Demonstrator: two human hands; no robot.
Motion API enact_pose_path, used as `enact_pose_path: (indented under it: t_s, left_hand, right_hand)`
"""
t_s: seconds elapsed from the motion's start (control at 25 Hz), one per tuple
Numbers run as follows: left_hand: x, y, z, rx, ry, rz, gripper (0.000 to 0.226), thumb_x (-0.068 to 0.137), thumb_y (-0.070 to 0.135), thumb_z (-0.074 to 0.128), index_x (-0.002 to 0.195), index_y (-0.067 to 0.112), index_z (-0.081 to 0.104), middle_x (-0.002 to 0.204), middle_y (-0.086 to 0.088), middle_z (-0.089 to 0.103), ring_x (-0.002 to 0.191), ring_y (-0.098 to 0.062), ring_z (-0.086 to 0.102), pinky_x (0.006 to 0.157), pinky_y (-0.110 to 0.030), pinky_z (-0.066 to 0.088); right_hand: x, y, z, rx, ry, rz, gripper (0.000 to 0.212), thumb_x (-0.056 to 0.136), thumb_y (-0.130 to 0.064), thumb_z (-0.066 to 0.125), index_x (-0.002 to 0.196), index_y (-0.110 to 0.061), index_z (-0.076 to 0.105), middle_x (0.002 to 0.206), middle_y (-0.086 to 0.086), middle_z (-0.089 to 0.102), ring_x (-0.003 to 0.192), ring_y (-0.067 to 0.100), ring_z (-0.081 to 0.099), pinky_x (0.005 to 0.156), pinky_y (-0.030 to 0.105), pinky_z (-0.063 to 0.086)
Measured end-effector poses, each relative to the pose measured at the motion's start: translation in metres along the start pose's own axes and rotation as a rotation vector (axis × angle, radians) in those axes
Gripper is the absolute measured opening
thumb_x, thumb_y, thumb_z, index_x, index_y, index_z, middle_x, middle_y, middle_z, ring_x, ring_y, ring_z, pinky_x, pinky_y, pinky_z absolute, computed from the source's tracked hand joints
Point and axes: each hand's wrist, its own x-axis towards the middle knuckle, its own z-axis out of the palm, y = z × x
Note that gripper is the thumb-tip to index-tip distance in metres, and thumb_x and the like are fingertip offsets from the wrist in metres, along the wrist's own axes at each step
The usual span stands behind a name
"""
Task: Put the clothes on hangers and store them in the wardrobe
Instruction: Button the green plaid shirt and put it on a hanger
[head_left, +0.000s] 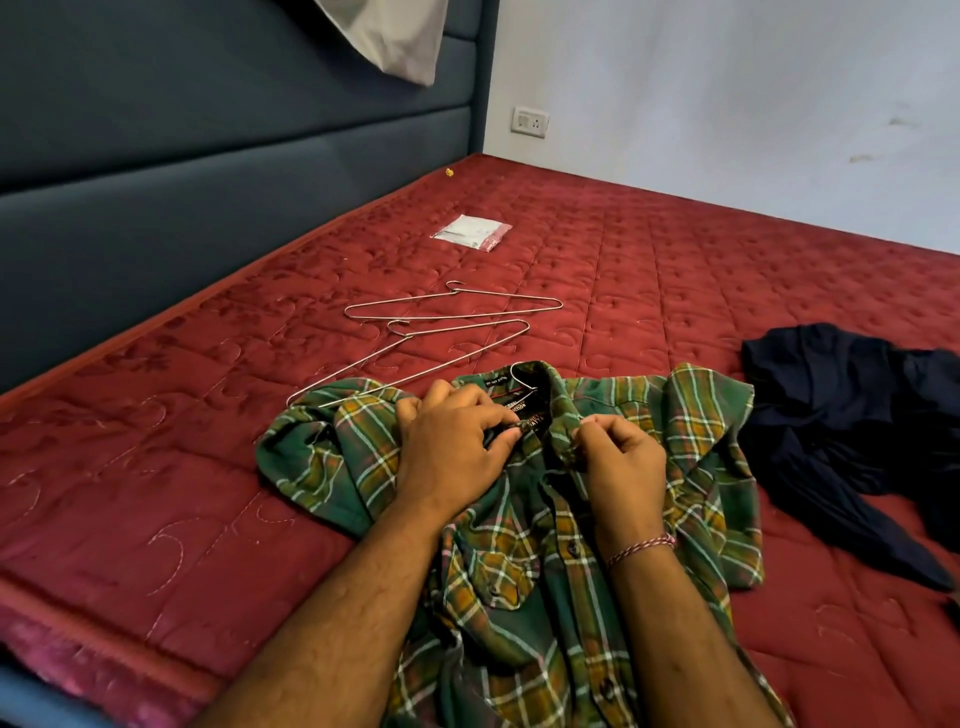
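Pinching the collar edges of the green plaid shirt (519, 519) together, left hand (457, 447) and right hand (618, 457) apparently fasten its top button so it stays on the hanger inside (519, 375).

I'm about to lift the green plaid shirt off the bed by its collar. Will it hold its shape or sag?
Probably sag: the green plaid shirt lies rumpled and folded over itself, so the cloth looks soft. The hanger hook at the collar suggests a wire frame inside, which should support the shoulders. Its front looks open near the collar, where both hands pinch it, so it may slip off.
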Motion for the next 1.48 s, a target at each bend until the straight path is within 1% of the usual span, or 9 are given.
enact_pose_path:
  t_s: [0.2, 0.28, 0.4, 0.56, 0.76, 1.0, 1.12, 1.32, 1.48]
  left_hand:
    - [0.001, 0.002, 0.001, -0.064, -0.065, 0.058, 0.019, 0.094, 0.057, 0.06, 0.1, 0.045, 0.073, 0.095, 0.022, 0.055, 0.1, -0.004, 0.04, 0.08, -0.036, 0.022]
    - [0.002, 0.001, 0.002, -0.09, -0.107, 0.055, 0.018, 0.093, 0.056, 0.062, 0.096, 0.041, 0.072, 0.096, 0.021, 0.054, 0.101, -0.004, 0.04, 0.084, -0.037, 0.03]
    - [0.001, -0.003, 0.001, -0.146, -0.162, 0.074, 0.016, 0.09, 0.049, 0.068, 0.099, 0.037, 0.071, 0.098, 0.017, 0.055, 0.1, -0.008, 0.047, 0.087, -0.037, 0.046]
    - [0.0, -0.007, -0.002, -0.22, -0.096, 0.009, 0.01, 0.091, 0.037, 0.073, 0.099, 0.031, 0.075, 0.097, 0.014, 0.063, 0.094, -0.009, 0.058, 0.083, -0.036, 0.052]
    - [-0.001, -0.006, -0.001, -0.31, -0.156, 0.065, 0.018, 0.095, 0.042, 0.061, 0.099, 0.032, 0.076, 0.096, 0.017, 0.062, 0.094, -0.006, 0.055, 0.083, -0.037, 0.05]
    - [0.0, -0.005, 0.002, -0.292, -0.134, 0.041, 0.011, 0.09, 0.042, 0.066, 0.092, 0.033, 0.071, 0.094, 0.018, 0.061, 0.095, -0.007, 0.055, 0.086, -0.043, 0.052]
    - [-0.002, -0.006, 0.003, -0.274, -0.122, 0.054, 0.018, 0.085, 0.046, 0.062, 0.094, 0.034, 0.071, 0.095, 0.019, 0.061, 0.096, -0.009, 0.056, 0.085, -0.046, 0.052]
    - [-0.002, -0.006, 0.003, -0.207, -0.065, 0.052, 0.021, 0.086, 0.047, 0.06, 0.098, 0.034, 0.073, 0.097, 0.018, 0.063, 0.097, -0.009, 0.054, 0.086, -0.045, 0.048]
    - [-0.002, -0.004, -0.001, -0.117, -0.038, 0.028, 0.023, 0.085, 0.051, 0.057, 0.095, 0.036, 0.071, 0.095, 0.019, 0.063, 0.097, -0.011, 0.053, 0.083, -0.04, 0.039]
  right_hand:
    - [0.0, 0.006, 0.007, -0.042, -0.038, -0.008, 0.008, 0.086, -0.01, 0.078, 0.082, -0.018, 0.076, 0.074, 0.01, 0.075, 0.067, 0.02, 0.069, 0.068, 0.05, 0.062]
    - [-0.001, 0.008, 0.009, -0.101, -0.082, -0.009, 0.006, 0.081, -0.019, 0.084, 0.084, -0.02, 0.079, 0.077, 0.006, 0.077, 0.075, 0.021, 0.075, 0.071, 0.049, 0.064]
    - [0.0, 0.014, 0.011, -0.232, -0.086, -0.042, 0.007, 0.08, -0.022, 0.084, 0.078, -0.025, 0.078, 0.073, -0.005, 0.076, 0.07, 0.017, 0.074, 0.067, 0.049, 0.064]
    - [-0.003, 0.018, 0.014, -0.357, -0.017, -0.163, 0.007, 0.078, -0.03, 0.081, 0.076, -0.033, 0.074, 0.071, -0.015, 0.073, 0.065, 0.007, 0.07, 0.065, 0.043, 0.063]
    - [-0.005, 0.016, 0.014, -0.405, -0.049, -0.317, 0.014, 0.079, -0.027, 0.084, 0.08, -0.036, 0.074, 0.079, -0.018, 0.073, 0.075, 0.002, 0.068, 0.072, 0.039, 0.061]
    - [-0.001, 0.02, 0.013, -0.392, -0.107, -0.295, 0.011, 0.08, -0.025, 0.084, 0.087, -0.029, 0.078, 0.084, -0.017, 0.075, 0.079, 0.001, 0.07, 0.076, 0.038, 0.061]
    - [-0.003, 0.019, 0.014, -0.439, -0.09, -0.322, 0.012, 0.08, -0.026, 0.083, 0.091, -0.029, 0.079, 0.085, -0.017, 0.075, 0.081, 0.001, 0.069, 0.077, 0.038, 0.061]
    - [-0.013, 0.012, 0.016, -0.772, 0.001, -0.67, 0.015, 0.083, -0.03, 0.08, 0.097, -0.027, 0.079, 0.088, -0.01, 0.075, 0.084, 0.014, 0.068, 0.069, 0.032, 0.057]
    - [-0.017, 0.014, 0.02, -0.838, 0.09, -0.883, 0.014, 0.087, -0.031, 0.073, 0.098, -0.025, 0.077, 0.089, -0.008, 0.074, 0.08, 0.017, 0.067, 0.059, 0.031, 0.053]
